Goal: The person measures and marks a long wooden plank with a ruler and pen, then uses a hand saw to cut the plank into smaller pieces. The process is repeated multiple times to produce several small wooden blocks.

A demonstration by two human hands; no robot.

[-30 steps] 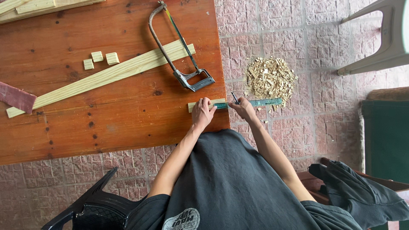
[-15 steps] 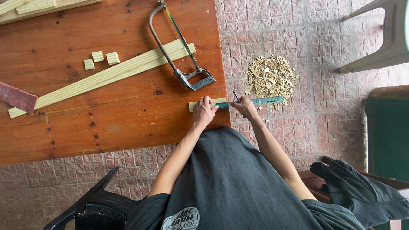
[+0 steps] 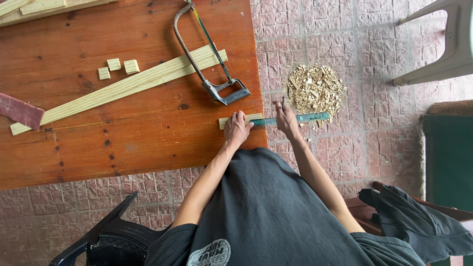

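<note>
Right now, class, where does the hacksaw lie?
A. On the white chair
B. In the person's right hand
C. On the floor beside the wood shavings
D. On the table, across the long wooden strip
D: the hacksaw rests on the table, crossing the long wooden strip, and neither hand touches it.

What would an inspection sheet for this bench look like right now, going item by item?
Surface: reddish wooden table, worn and spotted.
Job's things: short wood strip at the table edge, teal ruler laid along it and jutting past the edge.
Clutter: hacksaw across a long plank, three small blocks.
Hands: left hand presses the strip; right hand holds a thin pencil-like tool over the ruler.
Cables: nothing seen.
Surroundings: pile of wood chips on paving, white chair.
</note>
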